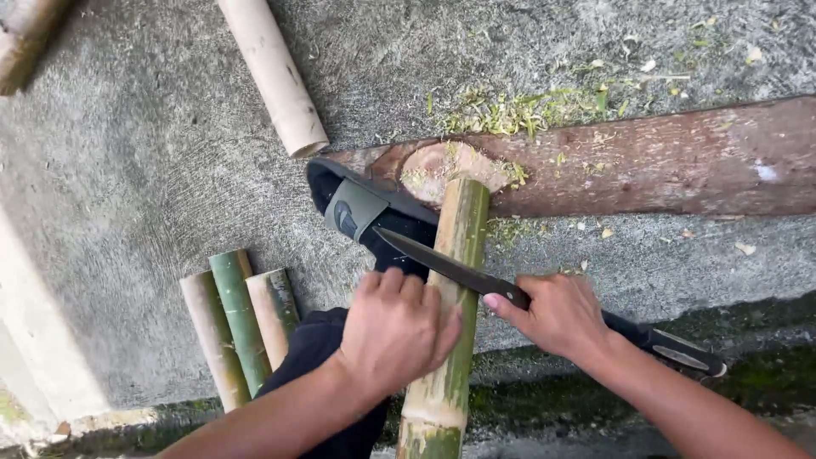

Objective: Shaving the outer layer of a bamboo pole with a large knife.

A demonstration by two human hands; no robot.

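Left hand (395,327) is clenched around the bamboo pole (450,314), palm down, at mid-length. Right hand (557,314) grasps the knife (446,266) handle, blade laid across the pole. The pole's far end rests on a reddish plank (646,161).

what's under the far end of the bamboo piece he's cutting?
The bamboo piece rests its far end on a reddish wooden plank strewn with green shavings. A sandalled foot lies beside it. The contact itself is hidden.
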